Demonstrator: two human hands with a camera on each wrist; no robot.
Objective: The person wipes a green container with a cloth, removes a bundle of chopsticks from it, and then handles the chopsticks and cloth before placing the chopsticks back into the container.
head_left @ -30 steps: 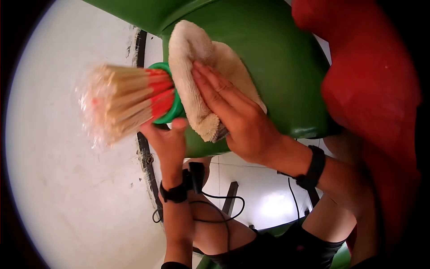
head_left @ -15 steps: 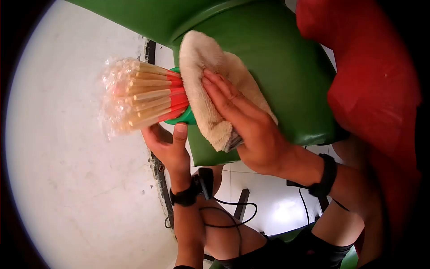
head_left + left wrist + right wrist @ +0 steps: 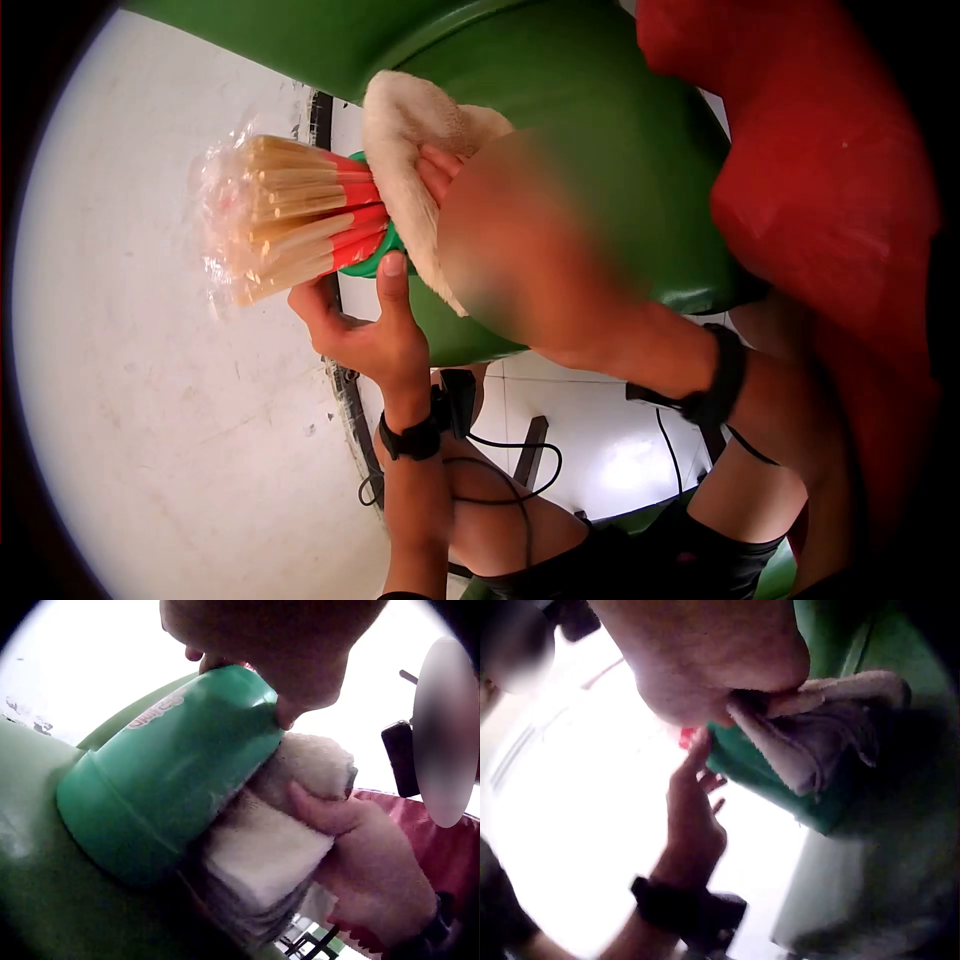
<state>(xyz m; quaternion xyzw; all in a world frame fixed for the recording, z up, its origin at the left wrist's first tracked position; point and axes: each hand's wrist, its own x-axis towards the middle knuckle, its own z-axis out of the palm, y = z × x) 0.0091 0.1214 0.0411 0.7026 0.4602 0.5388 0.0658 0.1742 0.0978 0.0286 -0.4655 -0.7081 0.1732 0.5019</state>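
Observation:
A green cup point(image 3: 165, 772) lies tilted against the green chair seat, its base on the seat in the left wrist view. From its mouth fans a bundle of chopsticks point(image 3: 300, 205) with red bands, capped by clear crinkled plastic. My left hand point(image 3: 370, 340) holds the cup by its rim, thumb on the near side. My right hand point(image 3: 570, 280), partly blurred in the head view, grips a folded cream cloth point(image 3: 400, 140) against the cup's side. Its thumb lies over the cloth's folds point(image 3: 270, 840) in the left wrist view. The cloth hides most of the cup from above.
The green chair's seat point(image 3: 640, 150) spreads beneath the cup, with its backrest point(image 3: 260, 40) at the upper left. A pale wall point(image 3: 130, 330) rises on the left. Red material point(image 3: 830, 190) hangs at the right. A black cable point(image 3: 510, 440) loops below my left wrist.
The cloth and my right hand have shifted left over the cup, and the cloth's folds lie differently. The chopsticks moved right, then back left slightly. My left hand keeps its hold at the rim.

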